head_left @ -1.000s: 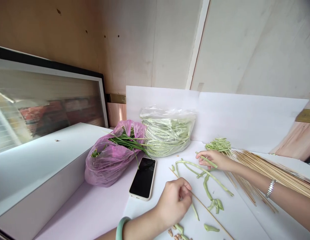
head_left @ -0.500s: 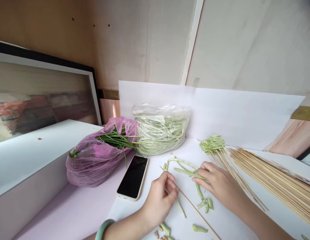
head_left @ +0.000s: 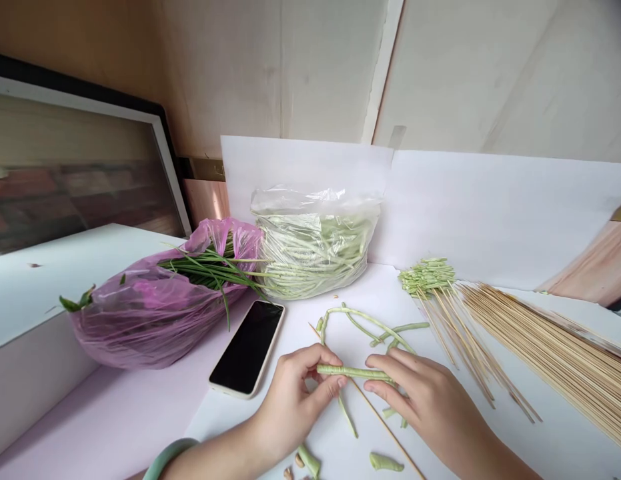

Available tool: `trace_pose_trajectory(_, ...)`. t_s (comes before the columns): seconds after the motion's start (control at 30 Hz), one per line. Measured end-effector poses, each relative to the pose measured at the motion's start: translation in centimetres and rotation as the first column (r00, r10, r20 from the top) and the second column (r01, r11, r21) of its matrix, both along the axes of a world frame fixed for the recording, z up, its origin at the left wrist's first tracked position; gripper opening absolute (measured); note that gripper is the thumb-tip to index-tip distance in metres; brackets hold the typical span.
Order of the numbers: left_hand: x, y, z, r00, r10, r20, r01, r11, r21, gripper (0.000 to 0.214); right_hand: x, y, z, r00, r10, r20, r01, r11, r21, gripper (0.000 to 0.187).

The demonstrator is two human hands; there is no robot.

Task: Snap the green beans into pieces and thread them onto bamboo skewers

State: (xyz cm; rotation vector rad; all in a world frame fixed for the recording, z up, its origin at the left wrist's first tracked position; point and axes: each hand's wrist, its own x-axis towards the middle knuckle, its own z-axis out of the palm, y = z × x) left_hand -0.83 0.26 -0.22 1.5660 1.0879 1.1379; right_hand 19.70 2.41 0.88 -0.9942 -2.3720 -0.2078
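Note:
My left hand (head_left: 295, 407) and my right hand (head_left: 415, 393) hold a pale green long bean strip (head_left: 353, 372) between them, pinching it at both ends. A thin bamboo skewer (head_left: 383, 423) lies beneath the hands, running diagonally across the white paper (head_left: 230, 427). More limp bean strips (head_left: 370, 320) curl on the paper just beyond my fingers. Short bean pieces (head_left: 385, 462) lie near my left wrist. I cannot tell whether my left hand also touches the skewer. A jade bangle (head_left: 170, 457) circles my left wrist.
To the right lie a bundle of skewered green beans (head_left: 426, 277) and a spread of loose bamboo skewers (head_left: 550, 353). Behind stand a transparent bag of beans (head_left: 315, 247) and a pink bag of chives (head_left: 140, 320). A smartphone (head_left: 247, 348) lies left of my hands.
My right hand has moved left and taken the bean strip, and both hands now meet on it. My left hand has shifted slightly. The view has tilted, so everything sits further left.

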Motion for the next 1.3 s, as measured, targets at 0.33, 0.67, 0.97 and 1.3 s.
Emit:
trace_pose_trajectory(0.33, -0.1, -0.5, 0.5, 0.988, 0.032, -0.152, 0.007, 0.969, 0.248, 0.012, -0.9, -0.9, 1.2, 0.999, 0.006, -0.054, -0.006, 1.0, -0.002, 0.023)
trace_pose_trajectory(0.67, -0.1, -0.8, 0.8, 0.973, -0.038, -0.226, 0.102, 0.955, 0.278, 0.013, -2.1, -2.5, 1.0, 0.99, 0.077, -0.119, -0.084, 0.995, -0.055, 0.023)
trace_pose_trajectory(0.97, 0.0, -0.8, 1.1, 0.917, -0.199, -0.346, 0.282, 0.937, 0.207, 0.024, -1.6, -2.9, 0.0, 0.991, 0.129, -0.026, -0.126, 0.988, 0.092, 0.024)
trace_pose_trajectory(1.3, -0.4, -0.7, 1.4, 0.792, -0.603, 0.101, 0.61, 0.768, -0.197, 0.039, -1.4, -4.4, 3.1, 0.947, 0.296, 0.127, -0.286, 0.954, -0.094, 0.026)
